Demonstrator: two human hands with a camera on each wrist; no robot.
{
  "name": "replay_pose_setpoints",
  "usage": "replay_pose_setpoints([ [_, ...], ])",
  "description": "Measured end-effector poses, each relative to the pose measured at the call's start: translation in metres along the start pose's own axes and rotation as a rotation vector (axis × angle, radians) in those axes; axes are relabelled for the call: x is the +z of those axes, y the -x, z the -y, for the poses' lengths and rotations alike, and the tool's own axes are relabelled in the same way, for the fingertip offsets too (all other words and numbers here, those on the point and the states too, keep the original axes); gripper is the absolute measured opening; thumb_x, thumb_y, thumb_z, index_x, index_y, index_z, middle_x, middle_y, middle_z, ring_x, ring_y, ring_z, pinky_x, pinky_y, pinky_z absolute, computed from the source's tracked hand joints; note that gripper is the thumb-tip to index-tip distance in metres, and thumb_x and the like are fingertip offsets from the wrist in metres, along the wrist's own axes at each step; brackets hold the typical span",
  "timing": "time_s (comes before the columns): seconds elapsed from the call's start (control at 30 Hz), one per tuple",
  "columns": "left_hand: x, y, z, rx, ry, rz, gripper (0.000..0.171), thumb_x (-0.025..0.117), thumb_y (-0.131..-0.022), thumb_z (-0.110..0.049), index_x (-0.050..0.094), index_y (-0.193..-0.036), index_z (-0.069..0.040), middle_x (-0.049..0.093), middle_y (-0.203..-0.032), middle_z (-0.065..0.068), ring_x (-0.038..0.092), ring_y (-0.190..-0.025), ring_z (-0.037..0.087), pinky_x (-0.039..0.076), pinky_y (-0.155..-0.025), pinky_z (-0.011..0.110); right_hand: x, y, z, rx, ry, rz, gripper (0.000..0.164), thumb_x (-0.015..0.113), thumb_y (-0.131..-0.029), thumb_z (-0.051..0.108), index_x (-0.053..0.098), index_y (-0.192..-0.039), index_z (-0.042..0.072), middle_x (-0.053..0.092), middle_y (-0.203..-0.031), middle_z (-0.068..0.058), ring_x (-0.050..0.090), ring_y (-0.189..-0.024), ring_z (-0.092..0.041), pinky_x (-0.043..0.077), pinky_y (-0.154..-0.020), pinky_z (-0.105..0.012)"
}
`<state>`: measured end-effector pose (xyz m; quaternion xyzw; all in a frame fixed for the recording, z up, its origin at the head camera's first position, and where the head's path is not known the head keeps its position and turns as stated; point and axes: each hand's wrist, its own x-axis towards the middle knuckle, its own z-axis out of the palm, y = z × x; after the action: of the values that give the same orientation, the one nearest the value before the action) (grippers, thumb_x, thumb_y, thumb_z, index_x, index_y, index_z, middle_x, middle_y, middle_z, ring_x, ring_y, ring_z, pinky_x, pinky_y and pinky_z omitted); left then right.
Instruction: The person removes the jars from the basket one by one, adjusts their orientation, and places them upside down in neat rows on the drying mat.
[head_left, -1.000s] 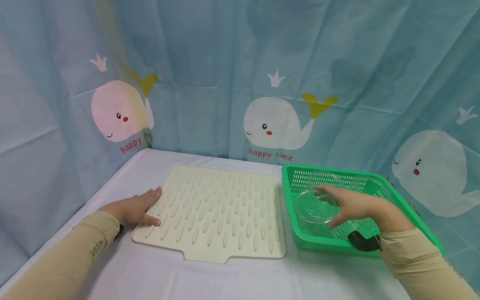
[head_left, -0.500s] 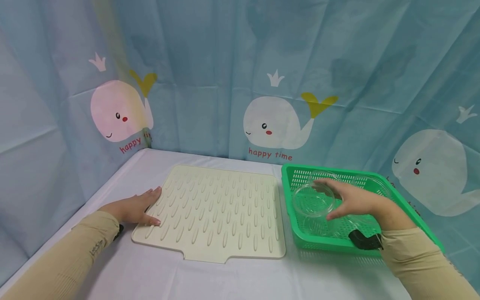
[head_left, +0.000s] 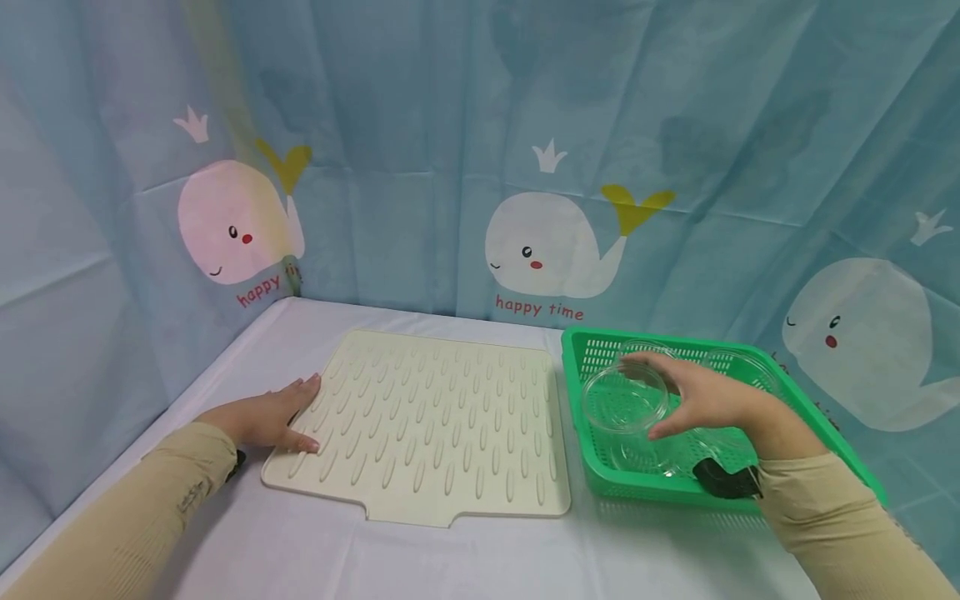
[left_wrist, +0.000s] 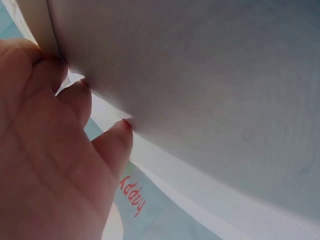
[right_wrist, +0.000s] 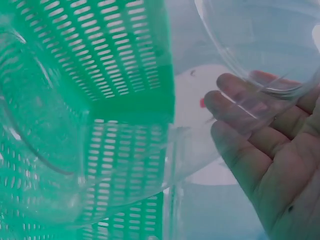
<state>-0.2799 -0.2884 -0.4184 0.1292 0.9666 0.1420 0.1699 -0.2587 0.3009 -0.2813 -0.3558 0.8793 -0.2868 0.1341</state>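
A clear, round dish (head_left: pixel 621 408) hangs over a green basket (head_left: pixel 637 483) beside a cream board (head_left: pixel 420 421).

backdrop: creased light-blue curtain (head_left: pixel 390 208), behind and to both sides | prints: three white whales (head_left: pixel 536 237), left and middle ones with yellow flukes (head_left: pixel 637 215); white crowns (head_left: pixel 550 158) above, red "happy time" lettering (head_left: pixel 538 308) below | worktop (head_left: pixel 525 562): white surface | light: pinkish-yellow tint across left whale

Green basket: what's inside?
Clear round dishes, exact count unclear. The right hand grips another clear dish; whatever lies behind that hand in the head view is hidden.
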Motion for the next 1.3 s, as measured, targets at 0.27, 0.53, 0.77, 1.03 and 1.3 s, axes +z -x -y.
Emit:
replay_pose_setpoints([
  [0.27, -0.003, -0.002, 0.005, 0.038, 0.011, -0.005, 0.128, 0.066, -0.06, -0.068, 0.004, -0.143, 0.009, 0.006, -0.148, 0.029, 0.007, -0.135, 0.044, 0.01, -0.107, 0.058, -0.013, 0.006, 0.011, -0.056, -0.002, -0.058, 0.087, 0.077, -0.073, 0.019, 0.025, -0.141, 0.005, 0.033, -0.143, -0.016, 0.029, -0.13, 0.002, 0.034, -0.097, -0.013],
  [0.53, -0.018, 0.003, 0.001, 0.057, -0.059, -0.046, 0.124, 0.062, -0.066, -0.068, 0.007, -0.14, 0.015, 0.005, -0.146, 0.034, 0.008, -0.133, 0.048, 0.011, -0.104, 0.062, -0.029, 0.008, 0.02, -0.137, -0.024, -0.057, 0.089, 0.076, -0.075, 0.014, 0.02, -0.143, 0.005, 0.028, -0.143, -0.024, 0.025, -0.13, 0.006, 0.03, -0.096, -0.006],
  [0.77, -0.044, 0.014, -0.003, 0.068, -0.067, -0.129, 0.12, 0.062, -0.07, -0.065, 0.006, -0.14, 0.015, 0.005, -0.146, 0.034, 0.007, -0.133, 0.047, 0.011, -0.104, 0.061, -0.039, 0.003, 0.034, -0.224, -0.001, -0.087, 0.09, 0.075, -0.073, 0.003, 0.019, -0.143, 0.003, 0.027, -0.144, -0.022, 0.026, -0.132, 0.002, 0.032, -0.096, -0.008],
  [1.03, -0.07, 0.029, -0.021, 0.109, -0.03, -0.201, 0.123, 0.058, -0.067, -0.072, 0.0, -0.143, 0.007, 0.001, -0.149, 0.028, 0.003, -0.136, 0.042, 0.012, -0.105, 0.059, -0.044, -0.008, 0.047, -0.293, 0.026, -0.141, 0.091, 0.076, -0.071, -0.002, 0.02, -0.142, -0.001, 0.032, -0.143, 0.005, 0.026, -0.133, -0.002, 0.029, -0.1, -0.009],
  [1.3, -0.083, 0.033, -0.061, 0.167, -0.077, -0.292, 0.113, 0.057, -0.072, -0.069, 0.005, -0.146, -0.001, 0.007, -0.151, 0.022, 0.009, -0.137, 0.038, 0.015, -0.107, 0.055, -0.039, -0.028, 0.053, -0.344, 0.004, -0.204, 0.093, 0.077, -0.067, -0.004, 0.021, -0.142, 0.001, 0.035, -0.142, -0.01, 0.03, -0.133, -0.008, 0.031, -0.1, -0.012],
])
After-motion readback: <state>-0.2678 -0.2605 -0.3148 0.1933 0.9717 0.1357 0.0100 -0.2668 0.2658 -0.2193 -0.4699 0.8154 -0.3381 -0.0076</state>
